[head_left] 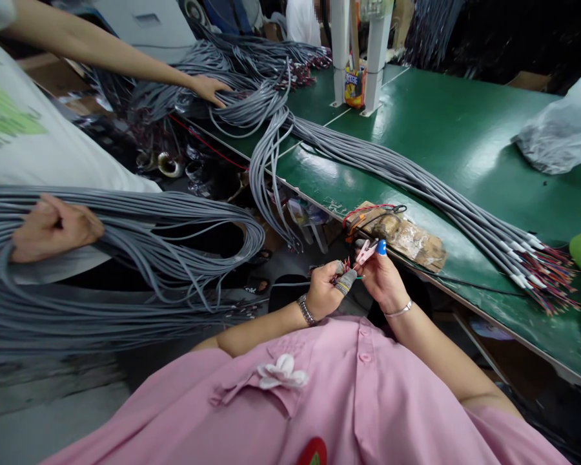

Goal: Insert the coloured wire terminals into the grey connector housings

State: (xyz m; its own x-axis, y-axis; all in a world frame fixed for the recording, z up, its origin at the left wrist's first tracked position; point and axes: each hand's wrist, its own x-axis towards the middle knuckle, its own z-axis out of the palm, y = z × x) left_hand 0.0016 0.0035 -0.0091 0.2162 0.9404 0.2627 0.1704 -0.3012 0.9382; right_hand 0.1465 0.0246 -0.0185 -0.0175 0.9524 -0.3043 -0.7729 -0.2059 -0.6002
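Note:
My left hand (325, 289), with grey covers on its finger and thumb, is closed around the stripped end of a grey cable (290, 284). Thin coloured wires (347, 263) stick out between its fingers. Close beside it, my right hand (386, 279) pinches a small pink clip (366, 252) that looks like a clothes peg. A blue cover sits on its thumb. The clip is right by the wires; whether it touches them is too small to tell. Just beyond my hands, a taped cardboard block (401, 236) with red and black leads lies at the table's edge.
A long bundle of grey cables (397, 168) with bared wire ends runs across the green table (445, 129). On the left, a co-worker holds a large cable coil (174, 206) and reaches to a cable heap (252, 106). A plastic bag (561, 129) lies far right.

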